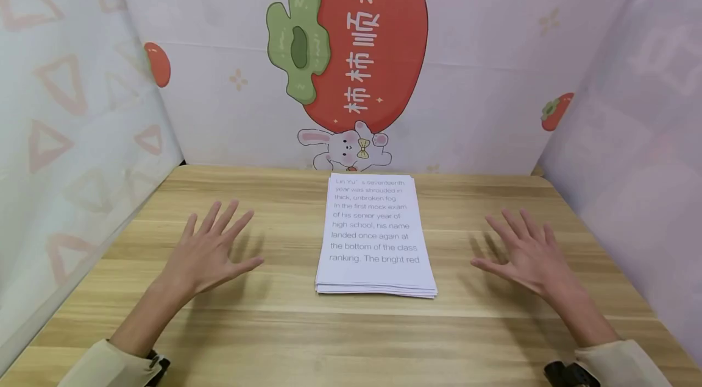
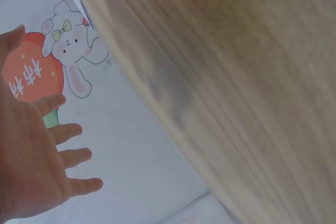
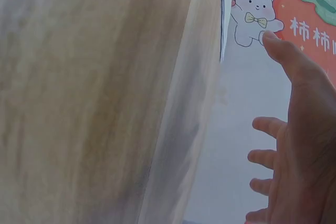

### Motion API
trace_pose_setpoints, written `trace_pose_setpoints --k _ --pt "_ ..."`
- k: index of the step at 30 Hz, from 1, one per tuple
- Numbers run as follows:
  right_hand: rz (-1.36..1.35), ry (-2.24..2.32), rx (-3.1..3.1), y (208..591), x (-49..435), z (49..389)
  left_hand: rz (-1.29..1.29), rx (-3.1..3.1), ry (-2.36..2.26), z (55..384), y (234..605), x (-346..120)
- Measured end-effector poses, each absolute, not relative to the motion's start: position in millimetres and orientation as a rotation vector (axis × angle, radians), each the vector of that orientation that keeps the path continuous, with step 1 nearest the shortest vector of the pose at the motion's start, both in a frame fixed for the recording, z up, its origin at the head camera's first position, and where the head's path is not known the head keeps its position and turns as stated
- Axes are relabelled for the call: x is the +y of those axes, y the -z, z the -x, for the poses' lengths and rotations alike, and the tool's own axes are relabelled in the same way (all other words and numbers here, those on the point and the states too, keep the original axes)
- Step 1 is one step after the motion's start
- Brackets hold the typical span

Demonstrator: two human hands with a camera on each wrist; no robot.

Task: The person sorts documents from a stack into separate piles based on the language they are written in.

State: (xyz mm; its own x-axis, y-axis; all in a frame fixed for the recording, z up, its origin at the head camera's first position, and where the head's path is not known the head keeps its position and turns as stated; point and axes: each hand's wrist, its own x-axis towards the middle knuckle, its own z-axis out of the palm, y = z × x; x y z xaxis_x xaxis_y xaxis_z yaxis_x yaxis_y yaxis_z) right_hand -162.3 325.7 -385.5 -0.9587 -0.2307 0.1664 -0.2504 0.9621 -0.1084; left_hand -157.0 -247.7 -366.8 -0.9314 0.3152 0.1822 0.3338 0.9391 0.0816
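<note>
Lengthwise, paper stack (image 1: 375, 236), top edge toward backdrop (image 1: 208, 113)

Two outspread hands (image 1: 205, 258) (image 1: 533, 256) flank a stack of printed paper (image 1: 375, 237) on a wooden table (image 1: 307, 341).

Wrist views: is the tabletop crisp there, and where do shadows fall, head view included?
Left wrist: tabletop grain blurred, a grey shadow near the edge; right wrist: grain also soft, shadow along the edge; head: print on the paper stack legible, soft shadows beside the left hand and right hand.
</note>
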Motion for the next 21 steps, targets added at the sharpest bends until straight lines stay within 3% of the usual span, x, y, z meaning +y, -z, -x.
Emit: trace_pose_setpoints --k 21 --pt "-0.416 -0.200 -2.958 390 312 173 0.570 -2.955 0.171 167 372 -236"
